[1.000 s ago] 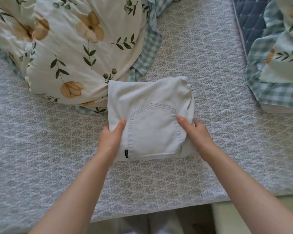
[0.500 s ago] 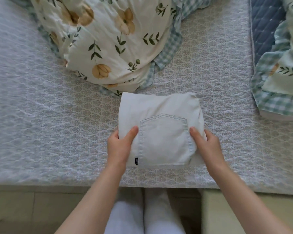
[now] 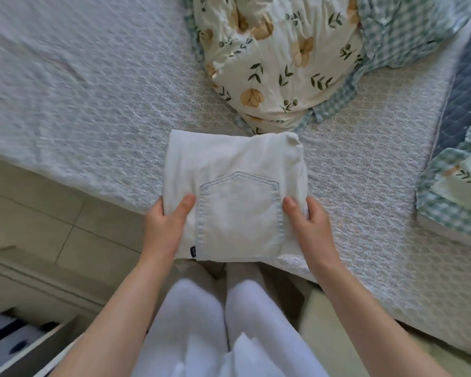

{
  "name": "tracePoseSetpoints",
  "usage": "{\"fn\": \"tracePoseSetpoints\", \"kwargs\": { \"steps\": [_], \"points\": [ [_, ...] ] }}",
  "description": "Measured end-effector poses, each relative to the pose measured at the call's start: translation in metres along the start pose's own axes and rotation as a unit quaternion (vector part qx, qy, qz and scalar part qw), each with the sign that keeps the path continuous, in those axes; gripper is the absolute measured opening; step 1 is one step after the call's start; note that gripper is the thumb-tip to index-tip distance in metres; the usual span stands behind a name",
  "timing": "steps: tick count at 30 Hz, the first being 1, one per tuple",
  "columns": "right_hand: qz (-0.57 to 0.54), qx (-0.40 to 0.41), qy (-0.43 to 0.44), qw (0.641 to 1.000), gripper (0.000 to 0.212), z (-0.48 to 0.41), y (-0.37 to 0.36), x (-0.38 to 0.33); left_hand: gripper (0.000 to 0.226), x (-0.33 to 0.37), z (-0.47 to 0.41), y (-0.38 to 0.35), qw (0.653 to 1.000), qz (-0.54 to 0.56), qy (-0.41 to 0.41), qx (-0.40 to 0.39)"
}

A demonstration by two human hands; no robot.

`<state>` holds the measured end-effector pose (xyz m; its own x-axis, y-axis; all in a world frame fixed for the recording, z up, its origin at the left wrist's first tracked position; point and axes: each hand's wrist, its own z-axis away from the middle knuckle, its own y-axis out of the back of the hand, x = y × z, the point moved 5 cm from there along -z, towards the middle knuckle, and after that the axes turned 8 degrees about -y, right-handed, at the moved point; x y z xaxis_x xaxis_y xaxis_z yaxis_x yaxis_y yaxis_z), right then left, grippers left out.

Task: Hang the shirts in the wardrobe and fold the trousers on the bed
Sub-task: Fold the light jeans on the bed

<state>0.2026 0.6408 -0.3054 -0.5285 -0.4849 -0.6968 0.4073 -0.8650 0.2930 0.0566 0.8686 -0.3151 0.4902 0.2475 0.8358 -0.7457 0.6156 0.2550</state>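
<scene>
**A:** How is the bundle held?
**B:** The left hand (image 3: pixel 163 227) grips one side of the folded trousers (image 3: pixel 237 208) and the right hand (image 3: pixel 307 227) the other, thumbs on top and fingers wrapped round the edges. The bundle is at the bed's (image 3: pixel 93 104) near edge. I'd carry it level so the layers don't slip.
**A:** Any containers?
**B:** An open drawer (image 3: pixel 25 349), lower left. Its contents are too blurred to name.

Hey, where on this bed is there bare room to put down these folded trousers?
Widest free patch: the bedspread left of the floral duvet, up to the bed's edge. A narrower strip runs between that duvet and the blue quilted cover and gingham-trimmed pillow at right. Crowded straight ahead, where the folded trousers nearly meet the duvet.
</scene>
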Motion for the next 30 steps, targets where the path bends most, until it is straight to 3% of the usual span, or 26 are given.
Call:
{"fn": "tracePoseSetpoints", "kwargs": {
  "steps": [5, 19, 24, 30],
  "points": [
    [0.076, -0.053, 0.05, 0.994, 0.022, 0.042, -0.058, -0.036, 0.022, 0.005, 0.023, 0.084, 0.995, 0.054, -0.001, 0.078],
    [0.224, -0.178, 0.137, 0.948, 0.024, 0.158, -0.257, -0.094, 0.02, -0.014, 0.08, 0.308, 0.952, 0.151, -0.011, 0.267],
    [0.259, -0.222, 0.156, 0.927, 0.037, 0.184, -0.321, -0.105, 0.023, -0.026, 0.093, 0.364, 0.927, 0.16, 0.002, 0.339],
    [0.321, -0.275, 0.172, 0.89, 0.033, 0.2, -0.386, -0.129, 0.024, -0.036, 0.098, 0.401, 0.897, 0.176, 0.034, 0.405]
  ]
}}
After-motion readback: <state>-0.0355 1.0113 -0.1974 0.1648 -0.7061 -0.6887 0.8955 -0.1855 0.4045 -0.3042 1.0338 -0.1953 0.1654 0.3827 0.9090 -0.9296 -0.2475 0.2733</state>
